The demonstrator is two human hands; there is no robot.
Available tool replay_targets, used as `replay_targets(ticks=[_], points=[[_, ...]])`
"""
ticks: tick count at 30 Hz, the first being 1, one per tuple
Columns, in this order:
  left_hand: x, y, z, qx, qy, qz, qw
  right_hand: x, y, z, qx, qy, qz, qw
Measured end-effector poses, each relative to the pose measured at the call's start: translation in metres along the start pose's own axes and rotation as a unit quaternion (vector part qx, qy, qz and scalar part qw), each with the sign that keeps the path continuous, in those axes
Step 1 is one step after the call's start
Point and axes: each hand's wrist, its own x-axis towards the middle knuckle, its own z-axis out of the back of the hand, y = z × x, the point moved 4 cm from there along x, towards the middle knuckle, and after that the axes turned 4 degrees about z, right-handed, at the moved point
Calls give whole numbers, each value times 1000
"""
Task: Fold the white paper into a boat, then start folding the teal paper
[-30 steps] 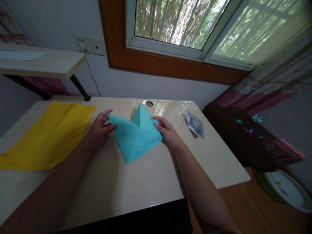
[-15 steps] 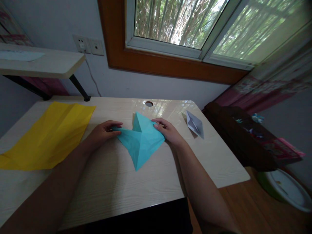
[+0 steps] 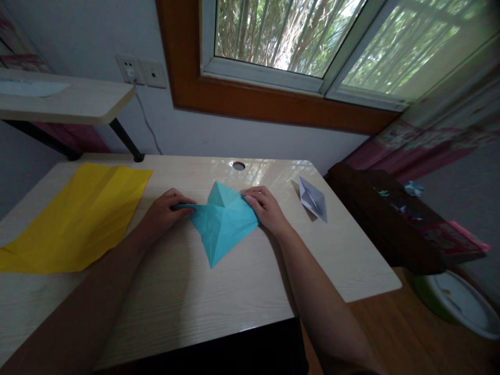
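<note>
Turquoise creased paper [image 3: 221,224], part-folded into a kite-like point with folds left to flatten, lies mid-desk [image 3: 195,302] between my left hand [image 3: 166,211], pinching its left flap, and my right hand [image 3: 265,208], fingers pressing its right edge, a yellow sheet [image 3: 78,213] toward the left edge, a grey folded paper boat [image 3: 312,199] near the far right corner.

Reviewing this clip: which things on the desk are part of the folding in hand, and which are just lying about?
In hand:
- blue paper, part-folded on the desk
- left hand pinching its left corner
- right hand pressing its right edge

Lying about:
- yellow sheet, flat at the left
- small grey folded paper, at the right
</note>
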Motion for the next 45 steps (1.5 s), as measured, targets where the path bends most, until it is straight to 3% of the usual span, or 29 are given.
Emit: replay_targets(ticks=[9,15,21,27,35,40,45], points=[[0,1,0,-67,-16,20,997,-2,3,-4,-36,33,19,999],[-1,1,0,-70,-25,33,997,-1,25,-4,-113,66,80,988],[-2,0,1,-39,-48,36,997,-5,35,-26,-98,160,102,977],[-5,-4,1,-18,-80,46,996,-8,24,-43,-117,162,90,976],[-2,-1,0,63,-55,-17,996,-8,23,-47,-130,158,93,974],[-2,-7,-7,147,-6,-83,986,-7,28,-47,-138,158,97,973],[-7,-14,-17,127,5,-79,989,-7,33,-49,-140,166,111,970]])
